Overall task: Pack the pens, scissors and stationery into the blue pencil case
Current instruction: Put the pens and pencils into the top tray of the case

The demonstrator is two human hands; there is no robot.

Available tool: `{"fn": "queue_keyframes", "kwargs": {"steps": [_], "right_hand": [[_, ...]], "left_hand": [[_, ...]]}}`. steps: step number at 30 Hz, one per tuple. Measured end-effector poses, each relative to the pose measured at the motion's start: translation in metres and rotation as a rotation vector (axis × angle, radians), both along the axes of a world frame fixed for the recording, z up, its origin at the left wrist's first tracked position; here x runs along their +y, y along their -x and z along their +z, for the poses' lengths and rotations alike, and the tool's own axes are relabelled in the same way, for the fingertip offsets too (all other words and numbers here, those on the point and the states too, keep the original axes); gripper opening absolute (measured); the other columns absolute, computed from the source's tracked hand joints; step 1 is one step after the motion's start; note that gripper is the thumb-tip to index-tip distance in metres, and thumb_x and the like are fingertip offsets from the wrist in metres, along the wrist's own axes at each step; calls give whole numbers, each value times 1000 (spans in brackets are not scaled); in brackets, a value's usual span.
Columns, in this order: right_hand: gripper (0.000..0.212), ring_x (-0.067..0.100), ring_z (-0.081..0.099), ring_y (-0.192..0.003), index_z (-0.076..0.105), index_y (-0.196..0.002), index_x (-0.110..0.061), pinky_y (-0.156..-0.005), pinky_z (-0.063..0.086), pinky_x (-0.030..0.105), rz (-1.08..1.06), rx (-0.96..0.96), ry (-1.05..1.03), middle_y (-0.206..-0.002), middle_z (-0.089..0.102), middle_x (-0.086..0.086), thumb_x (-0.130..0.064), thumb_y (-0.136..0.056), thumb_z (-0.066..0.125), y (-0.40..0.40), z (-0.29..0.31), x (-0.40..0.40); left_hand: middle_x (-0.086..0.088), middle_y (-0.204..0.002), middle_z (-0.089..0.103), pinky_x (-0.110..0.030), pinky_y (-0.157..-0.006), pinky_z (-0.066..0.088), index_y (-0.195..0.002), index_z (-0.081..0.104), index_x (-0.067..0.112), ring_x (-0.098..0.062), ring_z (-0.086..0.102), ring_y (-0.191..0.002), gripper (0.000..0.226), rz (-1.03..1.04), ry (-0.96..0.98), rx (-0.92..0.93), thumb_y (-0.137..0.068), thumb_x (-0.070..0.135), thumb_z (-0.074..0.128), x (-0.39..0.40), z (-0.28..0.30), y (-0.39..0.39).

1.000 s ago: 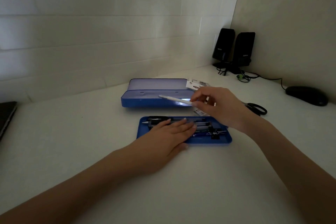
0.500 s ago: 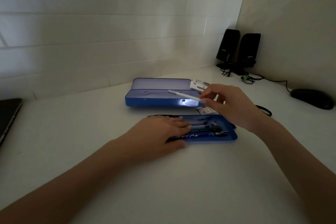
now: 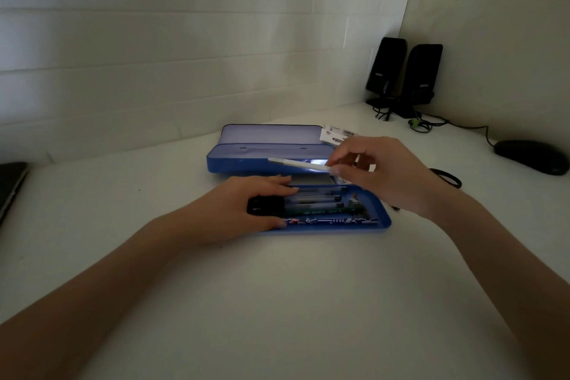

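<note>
Blue plastic pencil case tray [image 3: 381,220] on white desk [image 3: 277,302], left hand [image 3: 246,210] resting flat with straight fingers on pens [image 3: 317,203] inside, blue lid section [image 3: 265,160] behind, right hand [image 3: 388,176] pinching slim white pen [image 3: 296,163] above tray, black scissors [image 3: 447,177] far right.

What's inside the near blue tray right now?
Several pens lie lengthwise in the blue tray, with a patterned one along the near wall. The left hand rests on their left ends, hiding whatever lies beneath it.

Head view, forward-down, close over desk [image 3: 277,302]
</note>
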State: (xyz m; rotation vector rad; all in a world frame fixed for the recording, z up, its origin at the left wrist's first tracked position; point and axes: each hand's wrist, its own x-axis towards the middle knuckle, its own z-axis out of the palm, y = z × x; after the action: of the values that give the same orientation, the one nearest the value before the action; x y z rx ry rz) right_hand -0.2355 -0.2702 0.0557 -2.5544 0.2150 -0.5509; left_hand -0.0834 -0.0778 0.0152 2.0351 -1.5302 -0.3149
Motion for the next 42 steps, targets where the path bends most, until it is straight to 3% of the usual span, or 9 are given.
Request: {"fn": "queue_keyframes", "kwargs": {"steps": [5,9,12,15,23,28,34,39,42], "right_hand": [[6,7,59,-70,72,-85,-28,-63,45,14,38,70,-23,-78,68,-8,-28,-82,67,0,2,8],[7,7,60,-66,73,-86,-18,-57,43,7,100,98,-59,-70,65,-9,-20,-80,72,2,4,20],[3,10,60,-68,73,-81,-20,-59,44,9,122,107,-81,-73,67,-7,-21,-79,72,3,6,21],[3,2,58,-65,71,-77,-22,-59,43,10,169,186,-66,-70,65,-11,-25,-78,73,0,0,27],[11,2,57,-67,67,-74,-18,-68,51,23,74,173,12,-75,62,-12,-26,-76,74,-16,-26,49],[12,-1,53,-71,64,-71,-25,-65,44,18,32,198,74,-75,57,-15,-33,-76,73,-17,-25,47],[7,4,51,-68,61,-81,-26,-60,37,21,-459,-83,-14,-77,59,-10,-28,-82,67,-8,-17,-14],[26,18,60,-84,69,-103,-13,-79,51,34,-654,117,40,-97,68,8,-30,-84,66,-6,-33,-40],[23,20,62,-79,72,-97,-8,-73,52,33,-658,149,6,-90,70,10,-27,-84,66,-10,-32,-35]], "left_hand": [[23,-121,56,2,-89,35,-120,57,39,13,49,-110,49,7,13,27,-75,29,73,1,2,-4],[12,-108,66,-20,-85,50,-107,66,40,-7,62,-96,39,18,-23,136,-79,13,64,6,10,-12],[18,-87,72,-8,-81,47,-76,74,30,-7,66,-93,39,239,216,231,-77,-3,54,8,16,-18],[12,-75,74,-24,-86,50,-62,73,29,-15,69,-85,29,363,380,158,-72,8,55,10,19,-22],[16,-110,67,-11,-90,45,-107,65,40,0,60,-104,39,-1,48,165,-74,22,75,8,12,-12],[19,-115,64,1,-87,37,-107,62,46,1,55,-109,46,-15,-5,105,-70,25,78,8,12,-15],[26,-119,61,-1,-92,37,-112,63,41,9,54,-111,45,-46,-30,93,-73,22,76,6,9,-17],[26,-126,56,-7,-99,36,-111,59,51,8,49,-118,49,-56,-65,118,-67,39,76,7,13,-18],[30,-133,45,-17,-104,34,-120,45,58,6,43,-123,79,-63,-153,114,-47,65,75,10,15,-18]]}}
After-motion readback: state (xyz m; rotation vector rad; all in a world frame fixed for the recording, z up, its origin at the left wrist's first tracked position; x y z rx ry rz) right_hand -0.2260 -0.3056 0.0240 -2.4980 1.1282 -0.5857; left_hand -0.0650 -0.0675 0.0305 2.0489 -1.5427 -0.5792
